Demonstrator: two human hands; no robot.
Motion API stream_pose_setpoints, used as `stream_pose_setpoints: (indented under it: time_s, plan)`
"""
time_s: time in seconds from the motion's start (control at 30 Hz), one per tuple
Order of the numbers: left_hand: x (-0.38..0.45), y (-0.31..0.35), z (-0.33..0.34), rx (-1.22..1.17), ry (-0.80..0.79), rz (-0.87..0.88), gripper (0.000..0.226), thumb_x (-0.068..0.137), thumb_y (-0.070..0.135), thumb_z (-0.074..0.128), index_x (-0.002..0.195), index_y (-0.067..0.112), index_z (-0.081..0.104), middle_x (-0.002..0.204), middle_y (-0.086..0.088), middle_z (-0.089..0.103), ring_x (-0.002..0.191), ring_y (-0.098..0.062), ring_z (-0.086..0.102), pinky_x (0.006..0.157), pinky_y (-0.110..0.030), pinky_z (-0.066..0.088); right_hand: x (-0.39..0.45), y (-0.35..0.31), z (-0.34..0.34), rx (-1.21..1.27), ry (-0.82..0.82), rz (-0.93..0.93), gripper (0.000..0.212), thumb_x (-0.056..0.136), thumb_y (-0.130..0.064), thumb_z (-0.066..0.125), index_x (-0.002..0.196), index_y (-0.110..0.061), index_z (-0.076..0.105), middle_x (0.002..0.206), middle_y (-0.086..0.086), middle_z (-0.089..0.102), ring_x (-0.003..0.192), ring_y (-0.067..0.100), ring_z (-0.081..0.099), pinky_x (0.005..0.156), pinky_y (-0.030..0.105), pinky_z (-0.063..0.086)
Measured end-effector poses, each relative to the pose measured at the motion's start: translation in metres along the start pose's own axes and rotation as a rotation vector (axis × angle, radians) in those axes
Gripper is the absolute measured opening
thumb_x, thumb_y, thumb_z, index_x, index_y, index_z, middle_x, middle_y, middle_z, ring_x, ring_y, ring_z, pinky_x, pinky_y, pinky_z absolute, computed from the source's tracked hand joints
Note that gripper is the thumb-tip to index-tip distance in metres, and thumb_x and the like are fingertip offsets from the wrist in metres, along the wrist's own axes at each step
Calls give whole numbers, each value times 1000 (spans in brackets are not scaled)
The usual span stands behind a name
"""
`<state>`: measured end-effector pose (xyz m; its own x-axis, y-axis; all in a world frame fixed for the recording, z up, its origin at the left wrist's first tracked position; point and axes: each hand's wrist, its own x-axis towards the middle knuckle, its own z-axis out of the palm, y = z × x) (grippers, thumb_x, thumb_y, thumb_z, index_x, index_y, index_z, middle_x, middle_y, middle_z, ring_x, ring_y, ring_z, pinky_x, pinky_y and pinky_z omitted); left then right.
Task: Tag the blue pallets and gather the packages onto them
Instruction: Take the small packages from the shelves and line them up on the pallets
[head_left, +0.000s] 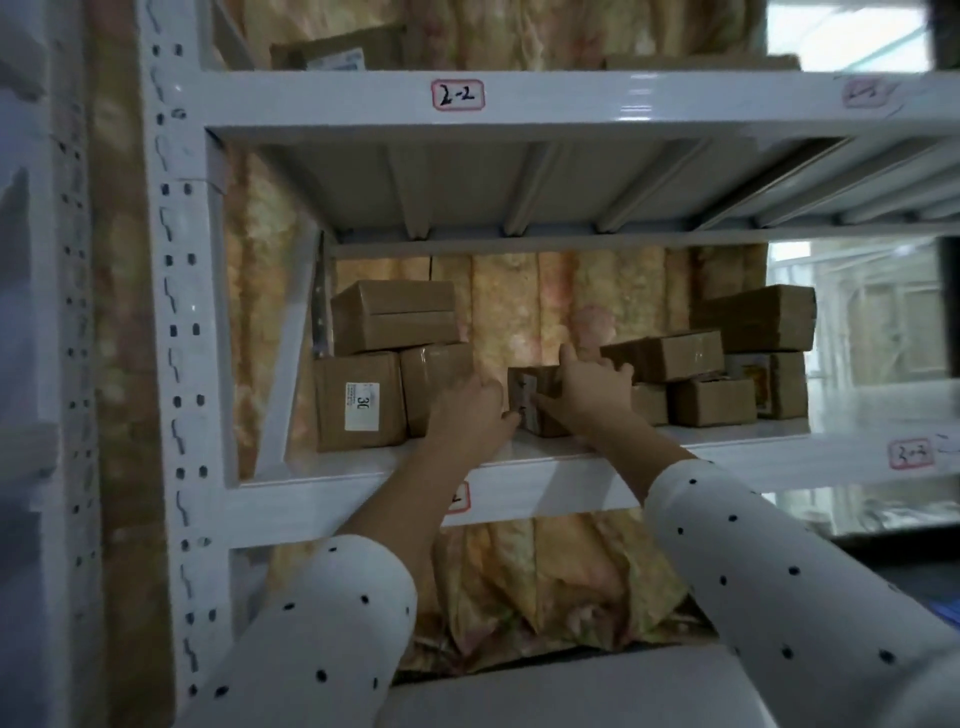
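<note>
**Both hands on a small package at the shelf's middle**

A small brown package (535, 400) sits on the white shelf (519, 457), near its front edge, midway along. The right hand (592, 395) curls over its top and right side, gripping it. The left hand (475, 413) touches its left face; whether those fingers clasp it cannot be told. Stacked boxes (384, 358) fill the shelf's left end, and more boxes (727, 364) its right end.

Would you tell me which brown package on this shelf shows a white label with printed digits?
The package at the left end, below the stacked box. Its front bears a white label; the neighbouring boxes show plain brown faces.
</note>
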<state>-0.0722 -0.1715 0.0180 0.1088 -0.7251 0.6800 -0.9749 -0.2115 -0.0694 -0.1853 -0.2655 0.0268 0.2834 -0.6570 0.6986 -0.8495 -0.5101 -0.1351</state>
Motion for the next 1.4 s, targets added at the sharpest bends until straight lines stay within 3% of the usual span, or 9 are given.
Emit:
stream_pose_setpoints:
  time_s: [0.17,0.27,0.4,0.57,0.7,0.9,1.17,1.27,1.4]
  plan:
    - [-1,-17,10,-199,-20,-27,36,96,35,48,115,5,55,116,-14,56,106,-30,55,83,-36,46,-9,-12,-4,260,101,127,69,85,-50,60,136,-15,31,106,10,63,93,29,63,78,41,55]
    - [-2,-16,9,-302,-2,-24,38,95,37,47,117,7,52,116,-13,57,103,-29,55,82,-37,47,-18,-11,-8,410,177,221,60,81,-48,66,123,-13,41,103,7,64,91,27,64,70,36,54]
    - [5,-11,13,-455,-89,-80,54,94,51,43,131,12,44,117,-12,59,104,-31,57,89,-41,48,-29,-3,-16,746,212,300,57,78,-42,72,118,-13,43,100,0,58,95,24,62,79,38,55]
    - [17,1,14,-1175,-169,-279,63,90,50,54,136,14,30,119,-4,59,100,-20,59,83,-33,50,-45,13,-25,1071,120,291,57,79,-30,76,120,-12,42,115,6,59,107,24,61,90,44,55]
    - [18,25,12,-1443,-40,-334,91,84,35,70,149,16,8,136,-6,49,113,-22,56,81,-32,50,-60,23,-39,1094,-8,236,58,82,-18,74,127,-8,39,110,2,54,103,18,57,81,26,52]
    - [10,72,-4,-1346,-22,-334,130,69,48,80,151,21,-18,161,1,-1,144,-27,21,112,-45,32,-78,48,-48,890,-56,174,58,74,-24,81,123,-12,50,109,1,60,95,12,60,76,20,50]
    - [-12,152,-14,-1109,-34,-74,128,66,47,83,152,20,-9,153,-3,19,133,-27,37,93,-38,44,-132,118,-79,892,-109,310,45,81,-11,75,122,-12,54,112,11,65,99,21,65,74,30,56]
    - [-25,191,-9,-1065,-29,54,129,64,47,84,152,18,-5,153,-4,16,135,-28,33,98,-42,44,-158,152,-90,846,-167,440,46,84,0,68,124,-12,49,101,11,66,86,19,66,79,35,55]
    - [-53,245,8,-1032,-123,102,127,66,47,82,152,16,-6,156,-5,13,136,-32,31,104,-49,39,-199,202,-95,622,-189,652,46,84,6,65,126,-3,46,88,9,59,69,15,57,56,20,50]
